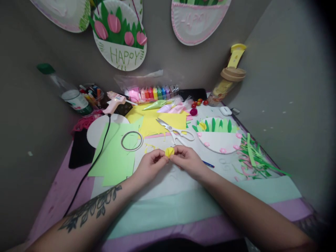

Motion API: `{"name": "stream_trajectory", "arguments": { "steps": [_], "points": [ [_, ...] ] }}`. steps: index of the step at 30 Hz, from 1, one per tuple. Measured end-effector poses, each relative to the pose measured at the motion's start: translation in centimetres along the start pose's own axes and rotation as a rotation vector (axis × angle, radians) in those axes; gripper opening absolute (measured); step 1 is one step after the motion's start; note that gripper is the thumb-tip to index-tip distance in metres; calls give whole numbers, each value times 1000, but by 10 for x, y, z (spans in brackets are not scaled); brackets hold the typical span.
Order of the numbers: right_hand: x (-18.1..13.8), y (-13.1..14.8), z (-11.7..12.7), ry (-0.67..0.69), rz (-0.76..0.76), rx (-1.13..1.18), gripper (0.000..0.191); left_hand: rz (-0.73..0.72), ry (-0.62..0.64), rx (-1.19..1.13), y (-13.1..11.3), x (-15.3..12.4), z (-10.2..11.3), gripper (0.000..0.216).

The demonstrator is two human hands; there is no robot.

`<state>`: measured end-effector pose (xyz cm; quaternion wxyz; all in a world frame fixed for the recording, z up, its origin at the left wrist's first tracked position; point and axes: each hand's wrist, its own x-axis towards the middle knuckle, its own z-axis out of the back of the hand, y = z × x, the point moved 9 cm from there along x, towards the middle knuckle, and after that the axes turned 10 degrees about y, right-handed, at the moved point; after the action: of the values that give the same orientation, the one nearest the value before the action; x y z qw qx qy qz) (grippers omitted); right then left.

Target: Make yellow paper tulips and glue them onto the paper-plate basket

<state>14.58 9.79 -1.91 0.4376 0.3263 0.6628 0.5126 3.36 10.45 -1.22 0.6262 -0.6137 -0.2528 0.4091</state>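
Between my two hands is a small yellow paper flower [169, 152], its folded petals facing up. My left hand [154, 161] pinches its left edge with thumb and fingertips. On the other side, my right hand [187, 159] grips the right edge the same way. White-handled scissors [174, 130] lie with blades apart just beyond the fingers. A roll of tape [132, 141] rests on light green paper [115, 161] left of my hands. To the right lies a decorated paper plate [219, 140] with green paper leaves, pink flowers and one yellow flower.
A pink glue gun [115, 103] stands at the back left, its black cord running toward me. Yellow sheets [164, 122] and colored clay packs [154, 92] lie behind. Green and pink paper scraps [254, 157] pile at right. A bottle [75, 99] and a lidded cup [225, 84] flank the back.
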Motion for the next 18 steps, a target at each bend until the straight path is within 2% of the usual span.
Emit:
{"name": "stream_trajectory", "arguments": {
  "steps": [7,18],
  "points": [
    [1,-4,0,25,-8,71,22,-2,-2,5,0,-1,1,17],
    [4,-9,3,26,0,-67,15,-12,-21,166,-6,-2,3,19]
  ]
}}
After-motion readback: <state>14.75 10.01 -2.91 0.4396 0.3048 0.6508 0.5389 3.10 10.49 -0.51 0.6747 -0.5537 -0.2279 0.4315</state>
